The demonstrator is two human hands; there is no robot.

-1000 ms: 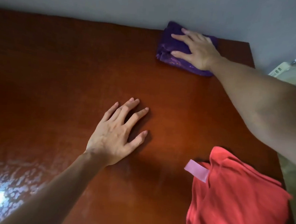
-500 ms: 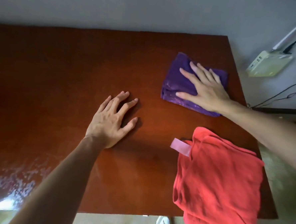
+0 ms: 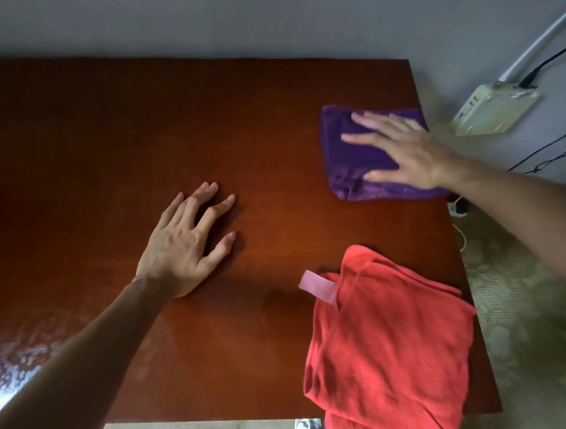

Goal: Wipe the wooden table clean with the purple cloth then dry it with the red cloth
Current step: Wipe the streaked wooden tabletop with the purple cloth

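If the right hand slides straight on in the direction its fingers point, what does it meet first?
The right hand lies flat on the purple cloth, fingers pointing left along the wooden table. Beyond the cloth only bare tabletop shows, so the way looks free.

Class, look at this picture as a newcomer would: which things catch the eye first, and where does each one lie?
The red cloth glows at the near right corner of the wooden table, overhanging its edge. Toward the far right edge, the right hand presses flat on the folded purple cloth. The left hand rests spread on bare wood near the middle.
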